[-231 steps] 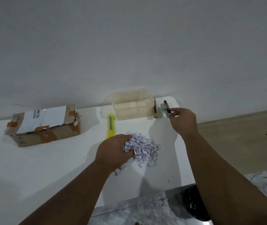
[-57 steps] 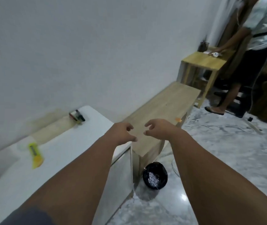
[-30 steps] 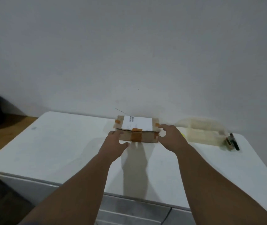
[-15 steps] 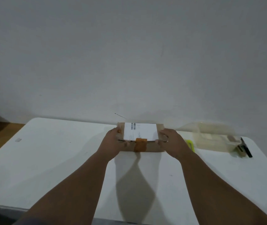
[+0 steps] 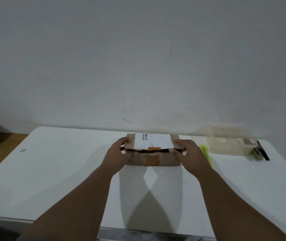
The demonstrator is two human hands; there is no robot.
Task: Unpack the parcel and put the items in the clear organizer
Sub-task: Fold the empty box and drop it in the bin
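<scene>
A brown cardboard parcel with a white shipping label and orange tape sits at the back middle of the white table. Its top flap is lifted a little, showing a dark gap. My left hand grips the parcel's left end. At the right end, my right hand holds it with fingers on the top flap. The clear organizer stands at the back right, by the wall. What it holds is too faint to tell.
A yellow utility knife lies just right of my right hand. Small dark and green items lie against the organizer's right side. The wall runs close behind the table. Wooden floor shows at the far left.
Both hands kept their hold on the parcel's ends. The top flap has come up slightly since half a second ago, and the view has dropped a little.
</scene>
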